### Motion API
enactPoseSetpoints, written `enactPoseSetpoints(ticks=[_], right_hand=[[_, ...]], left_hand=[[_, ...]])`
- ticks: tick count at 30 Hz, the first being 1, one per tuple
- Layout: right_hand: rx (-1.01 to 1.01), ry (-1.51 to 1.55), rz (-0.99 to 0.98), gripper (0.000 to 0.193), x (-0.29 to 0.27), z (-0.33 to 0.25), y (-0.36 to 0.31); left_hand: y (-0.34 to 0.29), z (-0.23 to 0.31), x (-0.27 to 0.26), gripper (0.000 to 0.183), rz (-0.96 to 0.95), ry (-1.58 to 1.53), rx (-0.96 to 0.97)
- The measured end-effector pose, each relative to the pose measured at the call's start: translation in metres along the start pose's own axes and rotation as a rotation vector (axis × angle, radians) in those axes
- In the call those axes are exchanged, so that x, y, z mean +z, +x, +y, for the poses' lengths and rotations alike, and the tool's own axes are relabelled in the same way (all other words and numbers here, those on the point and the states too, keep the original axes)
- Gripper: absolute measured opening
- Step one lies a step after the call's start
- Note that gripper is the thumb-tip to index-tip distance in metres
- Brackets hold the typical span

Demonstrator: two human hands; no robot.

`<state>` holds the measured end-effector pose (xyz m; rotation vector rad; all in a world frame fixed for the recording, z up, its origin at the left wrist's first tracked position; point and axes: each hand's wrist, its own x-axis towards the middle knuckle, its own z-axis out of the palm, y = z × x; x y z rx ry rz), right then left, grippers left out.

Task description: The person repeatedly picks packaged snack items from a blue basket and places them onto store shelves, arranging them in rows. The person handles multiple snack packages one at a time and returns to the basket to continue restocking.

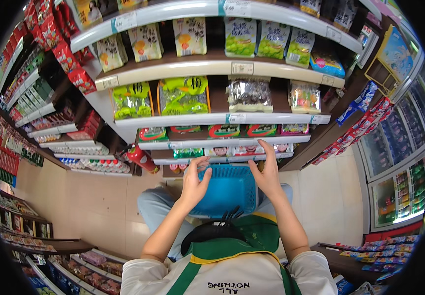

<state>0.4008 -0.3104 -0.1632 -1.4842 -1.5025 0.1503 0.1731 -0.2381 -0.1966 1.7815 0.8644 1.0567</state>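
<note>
A blue plastic basket (228,191) with slatted sides sits between my knees, before the lowest shelves; no goods show inside it. My left hand (196,181) hovers by the basket's left side, thumb apart from loosely bent fingers, holding nothing. On the opposite side my right hand (267,171) is raised with its fingers stretched up toward the low shelf and its thumb spread. Its fingertips overlap the small packets (246,150) in view, but I cannot tell whether they touch. Green and red packs (224,131) line the shelf just above.
Higher shelves carry bagged snacks, including lime-green bags (184,96) and a dark-filled clear bag (250,94). A red fire extinguisher (142,158) stands at the left end of the shelf. Glass-door coolers (399,191) rise on the right. Red packets (352,130) hang along the right side panel.
</note>
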Motion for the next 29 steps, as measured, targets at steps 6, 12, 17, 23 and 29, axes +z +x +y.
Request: enactPoseSetpoints(ticks=[6, 12, 17, 23, 29], right_hand=[[0.121, 0.001, -0.099, 0.061, 0.030, 0.036, -0.060], [0.259, 0.017, -0.175, 0.061, 0.059, 0.065, -0.118], [0.316, 0.058, -0.214, 0.062, 0.068, 0.063, -0.135], [0.331, 0.121, -0.141, 0.062, 0.048, 0.043, -0.105], [0.097, 0.130, -0.098, 0.061, -0.019, -0.014, -0.022]], left_hand=[[-0.048, -0.048, -0.001, 0.033, 0.019, 0.065, -0.156], [-0.087, -0.082, -0.004, 0.031, 0.021, 0.112, -0.295], [-0.099, -0.090, -0.009, 0.030, 0.011, 0.048, -0.350], [-0.094, -0.080, -0.013, 0.029, 0.021, 0.027, -0.320], [-0.080, -0.044, -0.022, 0.028, -0.047, -0.264, -0.309]])
